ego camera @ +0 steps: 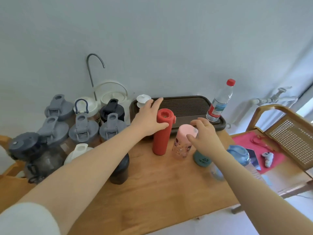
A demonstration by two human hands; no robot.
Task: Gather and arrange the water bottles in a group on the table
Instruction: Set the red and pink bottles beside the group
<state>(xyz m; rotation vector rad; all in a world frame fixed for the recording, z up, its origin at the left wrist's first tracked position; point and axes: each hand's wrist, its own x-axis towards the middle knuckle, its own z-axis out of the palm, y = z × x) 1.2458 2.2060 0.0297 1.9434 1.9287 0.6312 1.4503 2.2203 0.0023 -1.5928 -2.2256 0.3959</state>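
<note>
— How far has the gathering got, from where you stand?

— A good way, I'd say. On the left of the wooden worktop (160,180) a cluster of grey-lidded, white-lidded and black-lidded sports bottles (84,128) already stands packed close together. A dark smoky tumbler (120,168) sits just at its near edge.

— And the hands?

— The left hand (149,119) has its thumb wrapped on the upper part of a tall red cylindrical bottle (161,133), fingers stretched behind it. The right hand (203,134) is curled over the top of a pink patterned bottle (183,143). Both bottles stand upright, just beside each other, apart from the cluster.

— What's left?

— Those two, plus a small teal bottle (202,160) and a blue-capped clear bottle (240,153) under the right forearm, and a clear plastic bottle with a red cap (220,102) standing on the dark slatted tray (186,104).

— Room to move?

— Bare wood lies between the cluster and the red bottle, so a slide leftward looks open. The tray's front rim is right behind them, and the worktop's right edge is near the blue-capped one.
</note>
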